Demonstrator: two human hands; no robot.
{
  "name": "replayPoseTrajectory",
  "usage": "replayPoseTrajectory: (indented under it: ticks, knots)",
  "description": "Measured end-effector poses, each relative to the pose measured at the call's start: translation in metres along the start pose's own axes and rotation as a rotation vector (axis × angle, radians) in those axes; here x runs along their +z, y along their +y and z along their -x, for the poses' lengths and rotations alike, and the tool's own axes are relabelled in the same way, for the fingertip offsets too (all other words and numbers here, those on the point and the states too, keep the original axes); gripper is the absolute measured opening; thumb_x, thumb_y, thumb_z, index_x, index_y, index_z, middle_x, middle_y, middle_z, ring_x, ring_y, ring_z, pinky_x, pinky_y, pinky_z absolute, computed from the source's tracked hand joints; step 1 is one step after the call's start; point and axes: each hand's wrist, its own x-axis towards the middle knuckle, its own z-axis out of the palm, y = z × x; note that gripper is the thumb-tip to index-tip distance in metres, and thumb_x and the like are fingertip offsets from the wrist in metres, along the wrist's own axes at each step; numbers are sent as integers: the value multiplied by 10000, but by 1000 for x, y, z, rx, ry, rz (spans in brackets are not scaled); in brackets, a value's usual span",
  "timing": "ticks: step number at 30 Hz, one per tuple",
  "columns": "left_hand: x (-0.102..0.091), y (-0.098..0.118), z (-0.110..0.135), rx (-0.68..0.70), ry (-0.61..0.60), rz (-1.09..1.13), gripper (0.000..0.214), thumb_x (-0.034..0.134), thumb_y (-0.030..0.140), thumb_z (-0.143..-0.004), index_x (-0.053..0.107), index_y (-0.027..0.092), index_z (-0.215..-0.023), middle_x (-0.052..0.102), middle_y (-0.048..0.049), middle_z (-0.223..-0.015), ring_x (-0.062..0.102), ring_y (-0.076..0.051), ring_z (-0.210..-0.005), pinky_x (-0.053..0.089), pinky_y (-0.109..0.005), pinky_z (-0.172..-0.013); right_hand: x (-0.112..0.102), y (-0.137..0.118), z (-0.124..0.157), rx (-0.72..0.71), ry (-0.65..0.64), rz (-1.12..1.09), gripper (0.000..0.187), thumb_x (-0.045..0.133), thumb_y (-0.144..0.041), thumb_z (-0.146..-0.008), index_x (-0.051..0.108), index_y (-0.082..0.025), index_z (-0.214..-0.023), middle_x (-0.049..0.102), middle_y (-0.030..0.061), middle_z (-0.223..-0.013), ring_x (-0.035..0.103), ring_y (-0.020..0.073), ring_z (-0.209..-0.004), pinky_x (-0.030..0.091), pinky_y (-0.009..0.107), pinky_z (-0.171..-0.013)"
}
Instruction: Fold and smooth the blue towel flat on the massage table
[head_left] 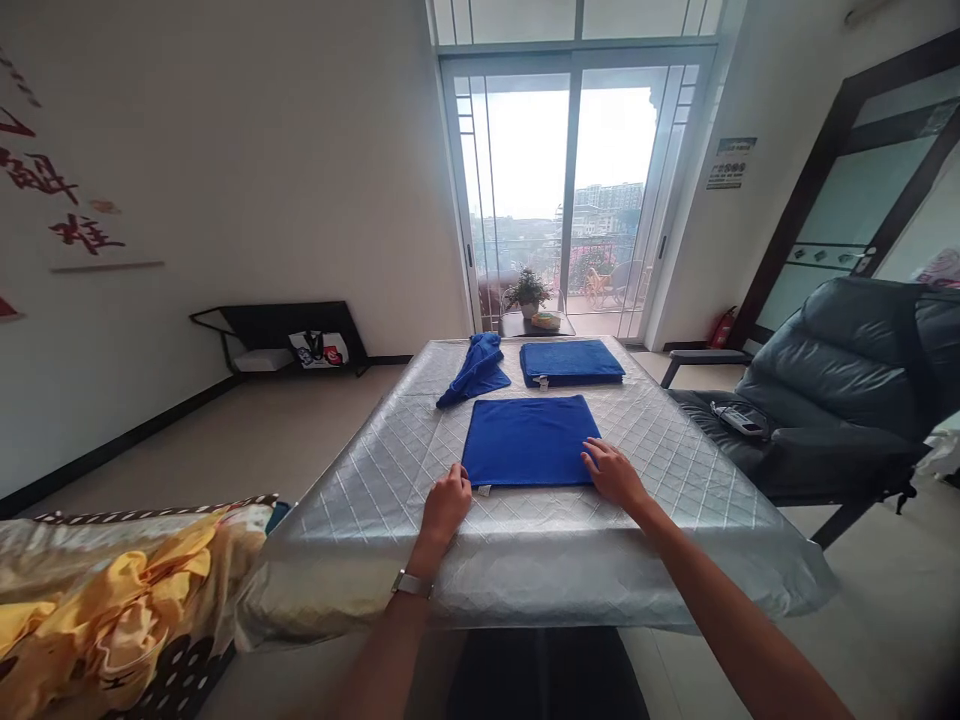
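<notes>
A blue towel (531, 440) lies flat as a rectangle on the table, with a small white tag at its near left edge. My left hand (448, 494) is at its near left corner, fingers curled and closed on the edge. On the towel's right edge rests my right hand (612, 472), its fingers stretched out and apart. Beyond lies a neat stack of folded blue towels (571, 360), also with a white tag. Left of that stack is a crumpled blue towel (475, 370), bunched at its far end.
A silver quilted cover (360, 500) drapes over the table. A dark padded armchair (847, 370) with a device on its seat stands at the right. Yellow cloth (142, 610) lies at the lower left. Past the table are a potted plant (529, 290) and sliding glass doors.
</notes>
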Motion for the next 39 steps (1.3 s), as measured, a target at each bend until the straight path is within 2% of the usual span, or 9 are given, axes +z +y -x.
replayPoseTrajectory:
  ticks: [5, 11, 15, 18, 21, 24, 28, 33, 39]
  knots:
    - [-2, 2, 1, -2, -8, -20, 231, 417, 140, -1002, 603, 180, -1133, 750, -114, -1057, 722, -226, -992, 468, -284, -809, 26, 0, 1, 90, -135, 92, 608, 286, -353, -1062, 356, -51, -1585, 302, 135, -1658, 253, 257, -1544, 201, 423, -1256]
    - [0, 1, 4, 31, 23, -109, 244, 416, 156, -1002, 621, 169, -1133, 747, -109, -992, 721, -241, -966, 490, -313, -825, 29, 3, 3, 117, -179, 115, 632, 231, -377, -1071, 289, -54, -1611, 229, 123, -1684, 182, 233, -1565, 143, 395, -1265]
    - [-4, 7, 8, 92, 168, -203, 264, 459, 131, -957, 632, 167, -1153, 722, -115, -1034, 684, -255, -1031, 492, -335, -884, 30, 0, 2, 132, -185, 114, 646, 213, -406, -1074, 263, -65, -1622, 224, 120, -1687, 179, 230, -1565, 129, 394, -1264]
    - [-5, 39, 8, 215, 240, -208, 261, 480, 122, -936, 649, 180, -1126, 703, -97, -1040, 657, -245, -1024, 497, -340, -907, 31, -1, 2, 141, -188, 105, 655, 203, -428, -1075, 254, -79, -1627, 217, 108, -1691, 175, 224, -1566, 125, 394, -1264]
    - [6, 99, 5, 464, 153, -154, 229, 503, 172, -959, 673, 206, -1109, 705, -78, -1068, 647, -223, -1035, 496, -336, -948, 31, -1, 2, 142, -187, 104, 662, 199, -436, -1072, 249, -80, -1628, 210, 104, -1693, 170, 226, -1567, 128, 399, -1264]
    - [32, 160, -4, 665, 55, -106, 311, 461, 315, -1029, 663, 193, -1233, 686, -101, -1268, 608, -232, -1200, 452, -360, -1061, 30, 0, 3, 129, -183, 126, 642, 207, -382, -1066, 254, -68, -1624, 213, 102, -1692, 174, 228, -1566, 139, 401, -1264]
    - [69, 196, -20, 609, -88, -125, 542, 297, 457, -1077, 507, 167, -1484, 457, -119, -1587, 365, -263, -1489, 262, -452, -1236, 29, 1, 5, 100, -194, 150, 615, 226, -279, -1044, 256, -88, -1628, 208, 82, -1695, 166, 220, -1568, 154, 388, -1260]
    - [80, 162, -28, 437, -190, -180, 709, 131, 591, -1050, 338, 197, -1601, 297, -86, -1672, 213, -259, -1557, 168, -479, -1268, 29, 0, 3, 131, -181, 116, 627, 206, -353, -1063, 256, -82, -1626, 215, 104, -1691, 179, 220, -1565, 142, 397, -1259]
    - [51, 83, -26, 230, -166, -282, 776, 112, 626, -1031, 266, 149, -1623, 195, -119, -1693, 145, -297, -1570, 124, -507, -1267, 30, -1, 2, 142, -171, 99, 647, 205, -389, -1066, 254, -65, -1622, 215, 98, -1692, 173, 214, -1565, 117, 391, -1262]
